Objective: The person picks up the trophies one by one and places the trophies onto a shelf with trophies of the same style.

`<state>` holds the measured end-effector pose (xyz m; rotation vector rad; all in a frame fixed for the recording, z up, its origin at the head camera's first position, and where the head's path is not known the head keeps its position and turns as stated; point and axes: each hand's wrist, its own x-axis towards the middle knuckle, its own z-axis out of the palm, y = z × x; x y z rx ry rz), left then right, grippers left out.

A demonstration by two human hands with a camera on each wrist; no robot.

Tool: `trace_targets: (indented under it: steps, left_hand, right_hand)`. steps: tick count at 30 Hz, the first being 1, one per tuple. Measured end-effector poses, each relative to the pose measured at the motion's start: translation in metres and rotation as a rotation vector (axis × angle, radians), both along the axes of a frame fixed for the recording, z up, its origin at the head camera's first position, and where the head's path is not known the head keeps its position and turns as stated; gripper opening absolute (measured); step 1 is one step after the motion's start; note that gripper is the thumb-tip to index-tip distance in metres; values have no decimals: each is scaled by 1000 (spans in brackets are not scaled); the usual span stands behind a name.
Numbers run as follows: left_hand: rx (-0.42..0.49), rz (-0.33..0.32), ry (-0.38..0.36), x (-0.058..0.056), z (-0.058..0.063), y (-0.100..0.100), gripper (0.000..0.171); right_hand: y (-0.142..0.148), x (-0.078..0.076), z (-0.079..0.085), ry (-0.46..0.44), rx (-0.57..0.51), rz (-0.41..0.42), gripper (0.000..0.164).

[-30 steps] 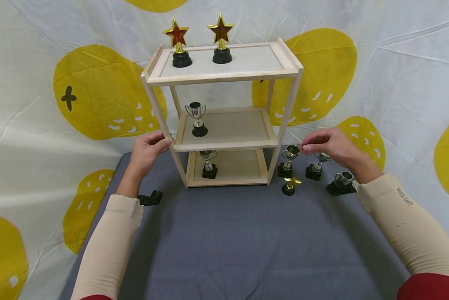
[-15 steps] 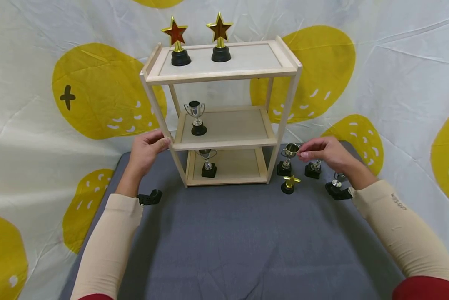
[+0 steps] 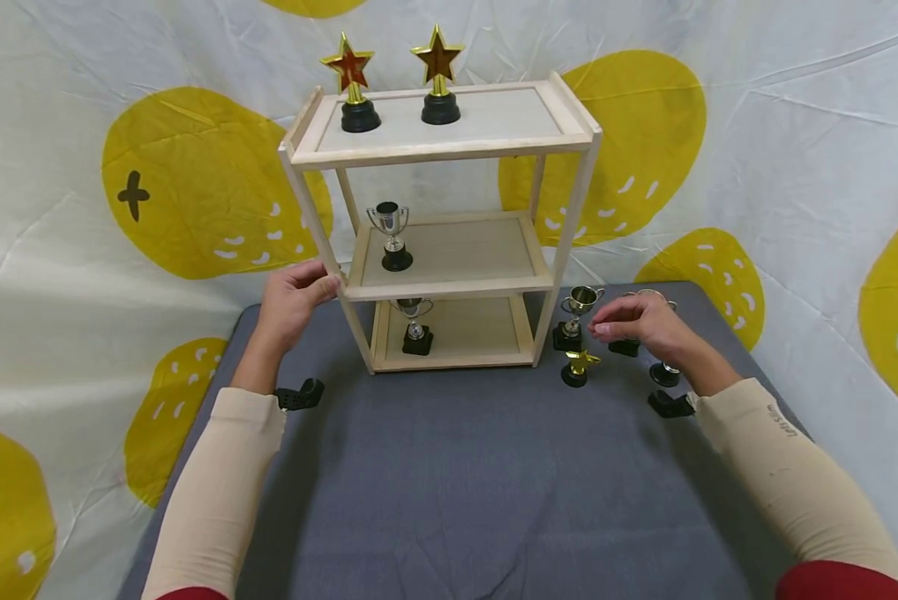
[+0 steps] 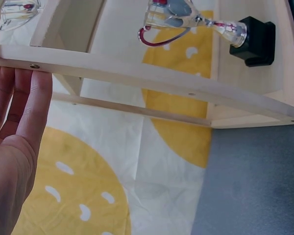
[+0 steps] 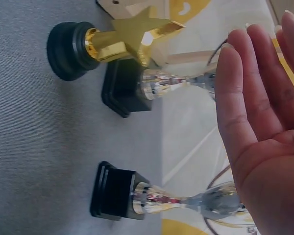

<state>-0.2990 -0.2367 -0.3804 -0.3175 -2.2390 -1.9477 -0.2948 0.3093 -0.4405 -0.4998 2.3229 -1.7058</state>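
Note:
My left hand (image 3: 291, 300) holds the left front post of a pale wooden three-tier shelf (image 3: 449, 153), thumb in front and fingers behind it in the left wrist view. My right hand (image 3: 647, 327) hovers with relaxed fingers near a small gold star trophy (image 3: 578, 367) on a round black base, nothing in its grasp. Just behind the star stands a two-handled cup trophy (image 3: 581, 300) on a square black base. Another cup trophy (image 5: 120, 193) is partly hidden by the right hand, and a third trophy's round base (image 3: 665, 373) shows near the wrist.
Two larger star trophies (image 3: 439, 71) stand on the top tier. One silver cup (image 3: 391, 225) is on the middle tier, another (image 3: 416, 337) on the bottom, its top overlapped by the middle tier's edge. Grey cloth (image 3: 449, 467) covers the table; a patterned sheet hangs behind.
My right hand has moved slightly left and lower, from beside the cup's rim toward the gold star trophy. My left hand stays on the post.

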Motion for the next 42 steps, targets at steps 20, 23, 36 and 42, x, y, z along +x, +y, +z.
trace_targets:
  steps: [20, 23, 36, 42]
  left_hand:
    - [16, -4, 19, -2, 1, 1, 41]
    - [24, -9, 16, -2, 1, 1, 41]
    - [26, -3, 19, -2, -2, 0, 30]
    - [38, -7, 18, -2, -3, 0, 20]
  right_hand:
    - [-6, 8, -26, -1, 184, -117, 34]
    - [-6, 9, -32, -19, 170, -119, 35]
    - [-9, 13, -52, -70, 194, -134, 38]
    - [-14, 14, -60, -85, 123, -148, 41]
